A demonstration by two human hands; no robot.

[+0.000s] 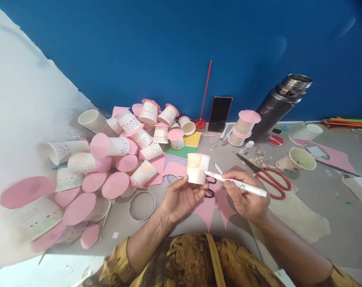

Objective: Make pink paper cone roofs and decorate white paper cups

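Observation:
My left hand [181,197] is closed around a small white paper cup [198,168] with faint orange marks, held upside down above the table. My right hand [246,193] grips a white acrylic marker [237,184] like a pen. Its pink-orange tip touches the cup's side. Under my hands lies a pink paper piece with pointed spikes [212,209], and small black-handled scissors [210,187] peek out behind the cup.
A heap of decorated cups with pink round lids [115,167] fills the table's left. Red-handled scissors [270,179], a green-lined cup [297,159], a steel flask [280,101], a phone [220,113] against the blue wall and a metal ring [141,205] lie around.

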